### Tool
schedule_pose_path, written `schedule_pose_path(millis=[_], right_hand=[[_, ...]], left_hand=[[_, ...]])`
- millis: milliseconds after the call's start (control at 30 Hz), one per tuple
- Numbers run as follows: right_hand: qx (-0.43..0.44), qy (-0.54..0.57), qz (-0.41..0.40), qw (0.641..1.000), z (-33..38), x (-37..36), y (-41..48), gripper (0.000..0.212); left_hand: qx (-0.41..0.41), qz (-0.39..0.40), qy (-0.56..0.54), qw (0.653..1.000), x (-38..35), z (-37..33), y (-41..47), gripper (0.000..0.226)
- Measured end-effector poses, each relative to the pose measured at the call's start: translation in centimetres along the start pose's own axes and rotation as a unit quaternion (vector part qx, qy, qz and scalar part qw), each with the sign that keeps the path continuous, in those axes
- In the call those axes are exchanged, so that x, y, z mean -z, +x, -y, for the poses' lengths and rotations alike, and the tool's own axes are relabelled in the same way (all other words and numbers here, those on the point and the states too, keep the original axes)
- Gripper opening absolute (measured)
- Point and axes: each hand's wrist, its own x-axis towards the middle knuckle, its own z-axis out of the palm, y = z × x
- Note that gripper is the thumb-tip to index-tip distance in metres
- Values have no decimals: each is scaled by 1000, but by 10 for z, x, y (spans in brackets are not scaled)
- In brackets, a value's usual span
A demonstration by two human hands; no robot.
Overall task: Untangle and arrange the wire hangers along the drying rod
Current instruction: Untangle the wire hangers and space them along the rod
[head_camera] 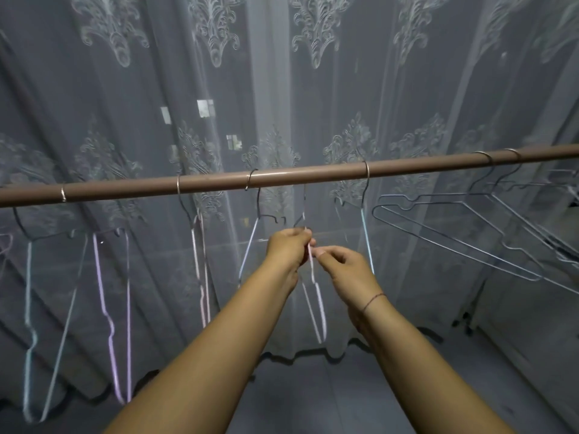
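Note:
A brown drying rod [282, 180] runs across the view at a slight slant. Several wire hangers hang from it by their hooks. My left hand [286, 249] and my right hand [344, 267] both pinch a pale pink wire hanger [315, 296] just below the rod's middle; the hanger is seen edge-on and its hook rises towards the rod. To the left hang a light blue hanger [29, 324], a purple hanger [109, 308] and a pink hanger [202, 270]. On the right, a bunch of silver-blue hangers [454, 236] lies tilted and overlapping.
A sheer embroidered curtain [282, 73] hangs right behind the rod and reaches the tiled floor [313, 402]. A rack leg with castors [466, 321] stands at the right. A white wall edge [532, 339] is at the lower right.

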Motion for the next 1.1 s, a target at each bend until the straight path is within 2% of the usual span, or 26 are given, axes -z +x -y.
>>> schedule_pose_path(millis=[167, 267, 400, 467, 567, 733, 833, 900, 1000, 1033, 1100], right_hand=[[-13, -41, -26, 999, -21, 26, 6, 16], [-25, -59, -9, 998, -33, 36, 12, 20], [-11, -142, 37, 989, -47, 41, 18, 32], [20, -220, 75, 972, -55, 43, 21, 38], [54, -365, 129, 920, -61, 49, 23, 37], [47, -417, 183, 889, -60, 61, 19, 11], [50, -395, 193, 897, -57, 70, 11, 14], [49, -366, 186, 911, -55, 76, 5, 12], [36, -299, 161, 940, -49, 84, -6, 12], [26, -267, 145, 952, -46, 87, -10, 12], [17, -219, 114, 969, -37, 93, -18, 13]], left_hand=[[6, 13, 31, 999, 15, 26, -10, 18], [12, 34, 63, 997, 24, 45, -20, 22], [17, 45, 150, 987, 37, 72, -27, 27], [15, 64, 189, 980, 43, 83, -29, 27], [-3, 90, 238, 967, 50, 92, -30, 25], [-34, 118, 306, 944, 56, 97, -32, 25], [-52, 92, 311, 945, 53, 103, -31, 21], [-74, 22, 282, 956, 46, 106, -30, 12], [-129, -99, 237, 958, 31, 103, -36, 18], [-136, -105, 222, 960, 23, 100, -42, 14], [-130, -50, 201, 970, 4, 94, -53, 14]])
